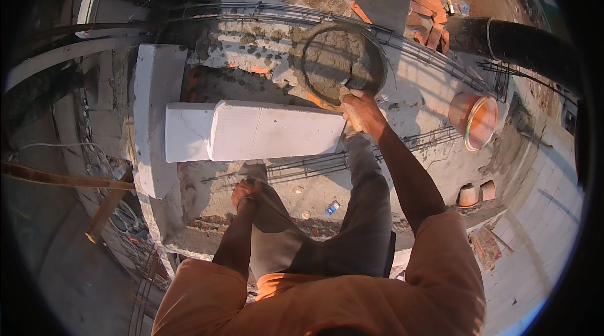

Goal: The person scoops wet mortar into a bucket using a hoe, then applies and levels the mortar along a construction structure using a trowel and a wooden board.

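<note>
My right hand [360, 111] is curled shut around the rim of a round dark pan [343, 62], gripping its near edge; the pan sits tilted on the rough concrete slab [415, 97] just past the end of a white block. My left hand [245, 192] rests on my left knee with the fingers bent, gripping nothing I can make out. Two white blocks [277, 130] lie by my feet: one long one lying flat, another [154, 116] standing on edge to its left. Near my foot lies one small blue packet [332, 208], its label too small to tell. To the right I count one large orange pipe end [475, 121] and two smaller clay-coloured pieces [475, 194]. Broken orange bricks [431, 12] lie heaped beyond.
</note>
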`<action>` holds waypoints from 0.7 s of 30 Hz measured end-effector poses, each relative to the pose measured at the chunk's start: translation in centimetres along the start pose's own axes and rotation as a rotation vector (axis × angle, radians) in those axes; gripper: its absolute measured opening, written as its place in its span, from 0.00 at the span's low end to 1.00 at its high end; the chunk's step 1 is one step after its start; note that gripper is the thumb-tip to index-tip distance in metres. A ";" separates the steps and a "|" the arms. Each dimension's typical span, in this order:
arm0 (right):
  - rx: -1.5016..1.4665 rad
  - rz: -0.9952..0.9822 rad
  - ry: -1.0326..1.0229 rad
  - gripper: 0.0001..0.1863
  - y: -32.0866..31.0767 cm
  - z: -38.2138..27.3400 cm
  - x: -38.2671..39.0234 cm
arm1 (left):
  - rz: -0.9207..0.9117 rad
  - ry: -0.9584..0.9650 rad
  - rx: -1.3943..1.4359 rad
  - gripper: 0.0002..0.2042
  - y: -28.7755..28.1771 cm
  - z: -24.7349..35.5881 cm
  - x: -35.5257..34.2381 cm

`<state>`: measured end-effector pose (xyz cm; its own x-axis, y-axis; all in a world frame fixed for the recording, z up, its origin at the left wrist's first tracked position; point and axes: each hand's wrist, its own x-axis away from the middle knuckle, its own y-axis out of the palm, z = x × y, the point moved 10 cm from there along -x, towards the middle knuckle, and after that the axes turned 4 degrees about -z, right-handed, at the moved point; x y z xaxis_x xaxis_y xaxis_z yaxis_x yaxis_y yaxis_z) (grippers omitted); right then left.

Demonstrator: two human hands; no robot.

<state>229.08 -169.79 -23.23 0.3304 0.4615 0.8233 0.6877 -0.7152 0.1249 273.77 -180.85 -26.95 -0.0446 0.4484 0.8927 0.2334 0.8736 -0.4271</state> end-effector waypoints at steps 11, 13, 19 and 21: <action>0.021 0.080 -0.151 0.14 -2.8 0.9 4.5 | 0.053 -0.053 0.022 0.30 0.7 0.0 -0.3; 0.054 0.075 -0.166 0.14 -2.0 -0.1 5.8 | 0.077 -0.048 0.048 0.30 0.6 -0.7 -0.4; 0.281 0.053 -0.097 0.14 1.1 -2.0 7.1 | 0.035 -0.080 0.143 0.29 0.5 -3.8 -0.2; 0.440 -0.063 -0.055 0.15 4.4 -2.8 5.4 | 0.024 -0.050 0.209 0.30 1.8 -5.9 -0.7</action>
<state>232.07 -171.91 -16.73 0.3048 0.5328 0.7894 0.9131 -0.3991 -0.0831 279.91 -180.71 -27.53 -0.0911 0.4743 0.8757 0.0286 0.8802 -0.4738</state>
